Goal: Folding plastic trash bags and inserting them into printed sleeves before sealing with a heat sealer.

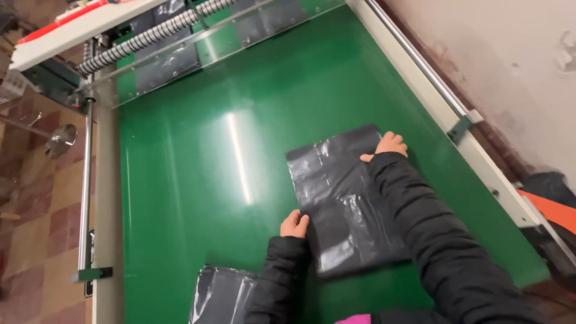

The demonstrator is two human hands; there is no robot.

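Observation:
A flat stack of dark grey plastic bags (342, 198) lies on the green conveyor belt (198, 180). My left hand (294, 224) presses against the stack's left edge near its lower part, fingers curled on the plastic. My right hand (389, 146) grips the stack's far right corner. Both arms wear black padded sleeves; the right sleeve covers part of the stack.
A second pile of grey plastic bags (219, 295) sits at the belt's near edge, left of my left arm. At the belt's far end is a clear guard (180, 57) with a ribbed roller (150, 36) behind it. Cream side rails (444, 114) border the belt; tiled floor lies left.

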